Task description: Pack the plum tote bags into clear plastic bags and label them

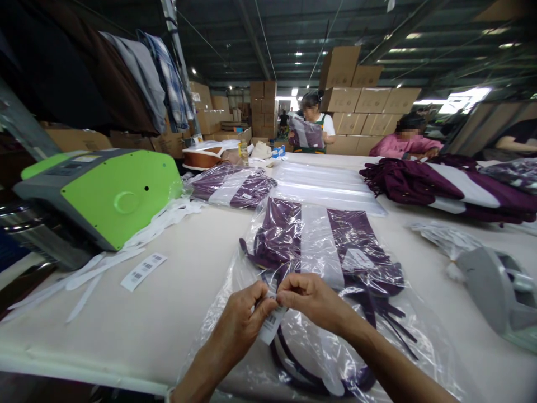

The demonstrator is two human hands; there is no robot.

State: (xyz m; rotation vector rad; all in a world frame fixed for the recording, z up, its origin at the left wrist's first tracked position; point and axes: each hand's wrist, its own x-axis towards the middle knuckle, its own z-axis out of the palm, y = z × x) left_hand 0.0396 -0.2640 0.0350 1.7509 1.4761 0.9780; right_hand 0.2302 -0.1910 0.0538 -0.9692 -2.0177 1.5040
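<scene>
Between my two hands is a small white barcode label strip. My left hand pinches it between thumb and fingers, and the strip hangs below the thumb. The fingertips of my right hand are pinched at its upper end, touching the left fingertips. Below and beyond my hands lies a purple bag in a clear plastic bag, with a white band around its middle and a small label on it. Its straps trail toward me under the plastic.
A green machine stands at left, with white backing strips and another barcode label strip beside it. A second wrapped purple bag, clear plastic sheets, a purple pile and a grey tape dispenser surround the work. Co-workers are across the table.
</scene>
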